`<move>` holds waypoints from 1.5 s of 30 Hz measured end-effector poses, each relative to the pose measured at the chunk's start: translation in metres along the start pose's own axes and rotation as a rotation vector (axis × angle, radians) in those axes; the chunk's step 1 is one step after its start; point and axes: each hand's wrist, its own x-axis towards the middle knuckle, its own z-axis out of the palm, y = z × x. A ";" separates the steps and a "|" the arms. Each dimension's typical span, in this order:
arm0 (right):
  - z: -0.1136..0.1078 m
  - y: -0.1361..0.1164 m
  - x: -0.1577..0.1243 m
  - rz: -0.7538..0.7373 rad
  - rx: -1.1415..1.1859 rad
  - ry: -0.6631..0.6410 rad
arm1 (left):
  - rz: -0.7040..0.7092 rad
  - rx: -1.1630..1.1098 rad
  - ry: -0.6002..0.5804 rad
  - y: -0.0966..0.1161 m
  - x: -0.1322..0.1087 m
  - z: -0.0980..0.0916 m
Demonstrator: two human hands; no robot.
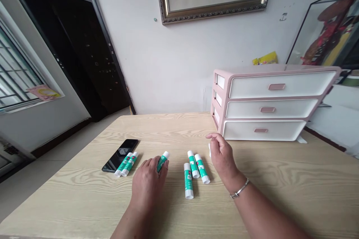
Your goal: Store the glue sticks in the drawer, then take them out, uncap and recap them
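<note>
My left hand [148,179] is closed around a green-and-white glue stick [162,161], low over the table, its white cap pointing away from me. Three more glue sticks lie between my hands: one nearer me [189,181], one in the middle [193,164] and one on the right [202,168]. My right hand [223,155] is curled, with a silver bangle on the wrist. A small white bit shows at its left side; what it belongs to is hidden by the fingers. To the left, two glue sticks [126,164] lie side by side, against a black phone [119,155].
A pink-and-white three-drawer cabinet [273,110] stands at the back right of the wooden table [75,198], with a yellow packet [265,58] behind its top. A framed picture [215,11] hangs on the wall. Far right is a glass case [328,33].
</note>
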 end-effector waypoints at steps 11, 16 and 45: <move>0.000 -0.003 -0.004 -0.048 -0.017 -0.024 | -0.165 0.324 -0.069 -0.023 0.004 0.000; -0.003 -0.001 0.000 -0.026 -0.087 -0.039 | -0.261 0.366 -0.059 -0.034 0.011 -0.003; -0.046 0.038 0.042 0.399 -0.868 -0.424 | -0.004 0.107 0.044 -0.063 0.014 0.029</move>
